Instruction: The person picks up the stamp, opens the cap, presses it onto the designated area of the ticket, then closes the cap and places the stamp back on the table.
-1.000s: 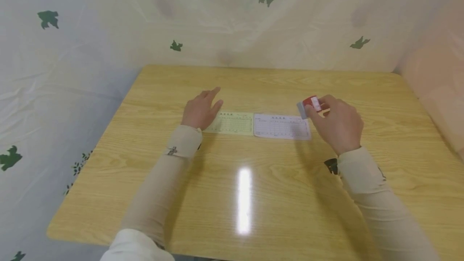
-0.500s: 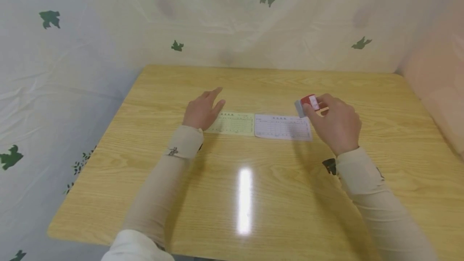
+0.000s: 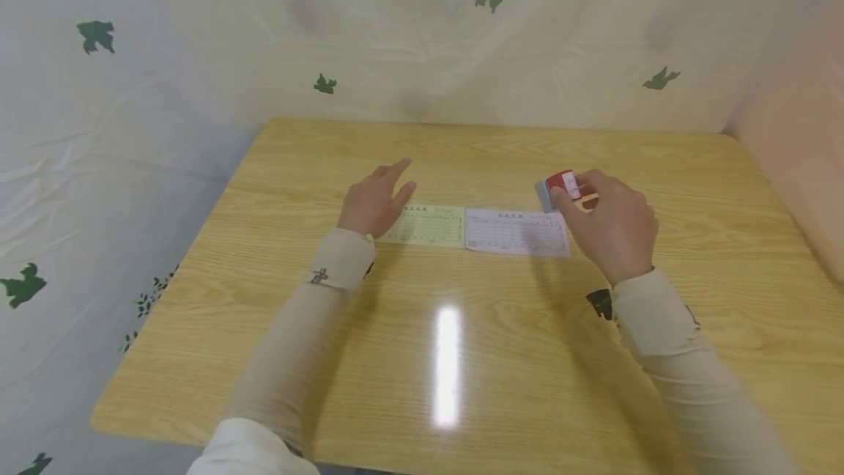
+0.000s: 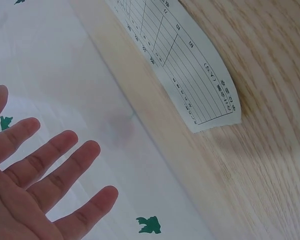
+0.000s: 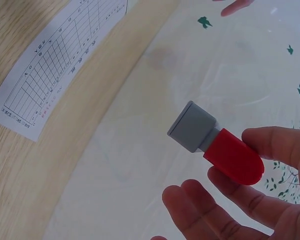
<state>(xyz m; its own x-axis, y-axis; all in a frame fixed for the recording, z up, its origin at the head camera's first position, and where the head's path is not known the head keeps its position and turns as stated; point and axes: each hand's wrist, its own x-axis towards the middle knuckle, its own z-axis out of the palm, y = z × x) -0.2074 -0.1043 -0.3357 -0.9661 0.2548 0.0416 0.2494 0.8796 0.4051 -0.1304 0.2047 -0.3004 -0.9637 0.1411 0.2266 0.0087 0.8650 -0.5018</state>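
My right hand (image 3: 613, 226) pinches the red handle of a stamp (image 5: 235, 157) between thumb and index finger. The stamp's grey block points left and away from the palm, and the other fingers lie apart from it. In the head view, the stamp is held above the right end of a pale lilac printed form slip (image 3: 516, 232). My left hand (image 3: 372, 204) hovers over the left part of a pale green form slip (image 3: 431, 227), covering that end in the head view. In the left wrist view its fingers (image 4: 65, 170) are spread and hold nothing.
Both slips lie edge to edge on a light wooden table (image 3: 514, 387). A pale sheet (image 3: 409, 35) with green bird shapes hangs behind and to the left of it. A bright light reflection falls on the tabletop near the front.
My right hand has shifted slightly left with the stamp. My left hand has drifted a little to the right, still spread. The slips stay in place; the view has turned slightly.
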